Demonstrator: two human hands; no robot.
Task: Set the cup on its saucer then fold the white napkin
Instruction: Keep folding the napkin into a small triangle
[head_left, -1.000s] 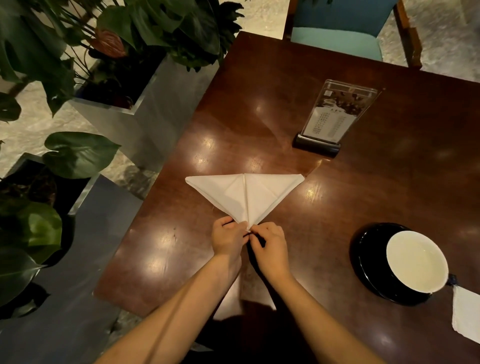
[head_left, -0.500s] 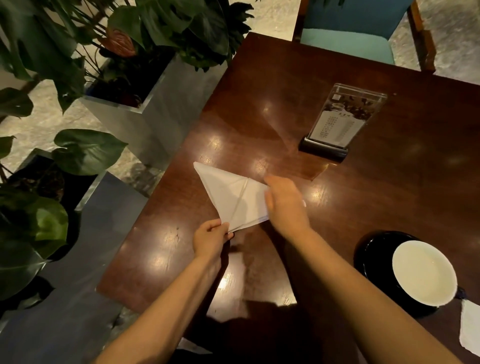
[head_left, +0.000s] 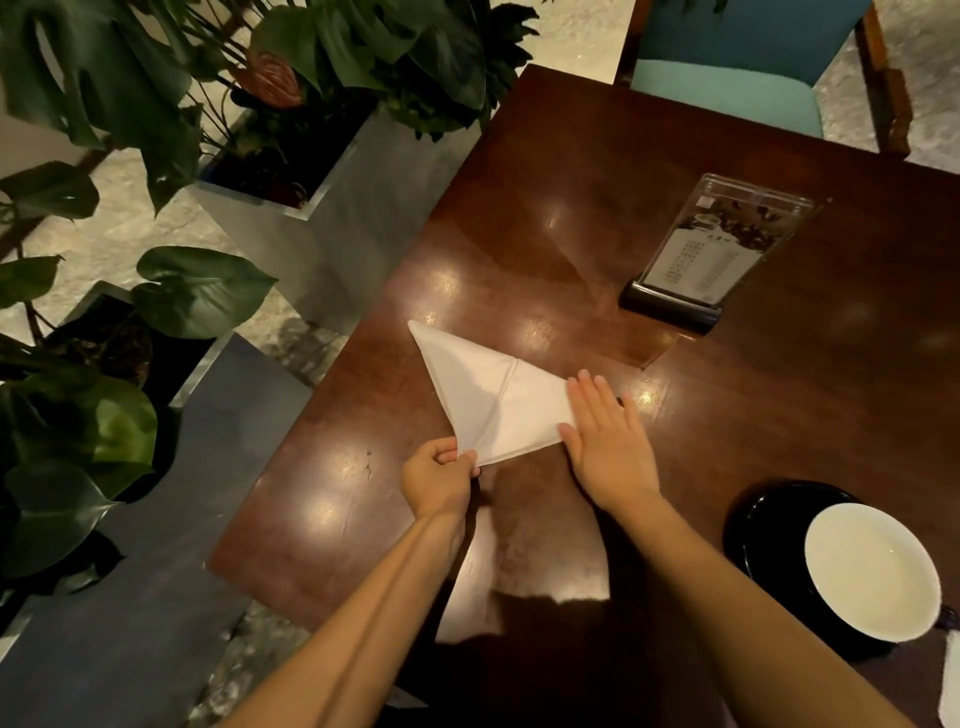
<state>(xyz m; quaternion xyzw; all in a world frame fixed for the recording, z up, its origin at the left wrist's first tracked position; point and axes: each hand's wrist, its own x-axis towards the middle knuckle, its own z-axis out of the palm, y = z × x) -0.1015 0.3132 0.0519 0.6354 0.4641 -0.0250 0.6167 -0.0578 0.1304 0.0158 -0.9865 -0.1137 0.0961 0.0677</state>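
Note:
A white napkin (head_left: 488, 397) lies folded into a triangle on the dark wooden table (head_left: 597, 218), with a crease down its middle. My left hand (head_left: 441, 480) pinches its near tip. My right hand (head_left: 605, 439) lies flat, fingers spread, on the napkin's right part and hides that corner. At the lower right a cup (head_left: 872, 571) with a white inside and dark outside sits on its black saucer (head_left: 753, 519), away from both hands.
A clear menu stand (head_left: 711, 254) on a black base stands at the back right. A teal chair (head_left: 737, 88) is behind the table. Planters with large green leaves (head_left: 291, 171) line the table's left edge. Another white cloth (head_left: 950, 680) shows at the right border.
The napkin's right wing has been folded over, making a narrower triangle. My right hand went from the tip to lying flat on the right side; my left hand kept the tip.

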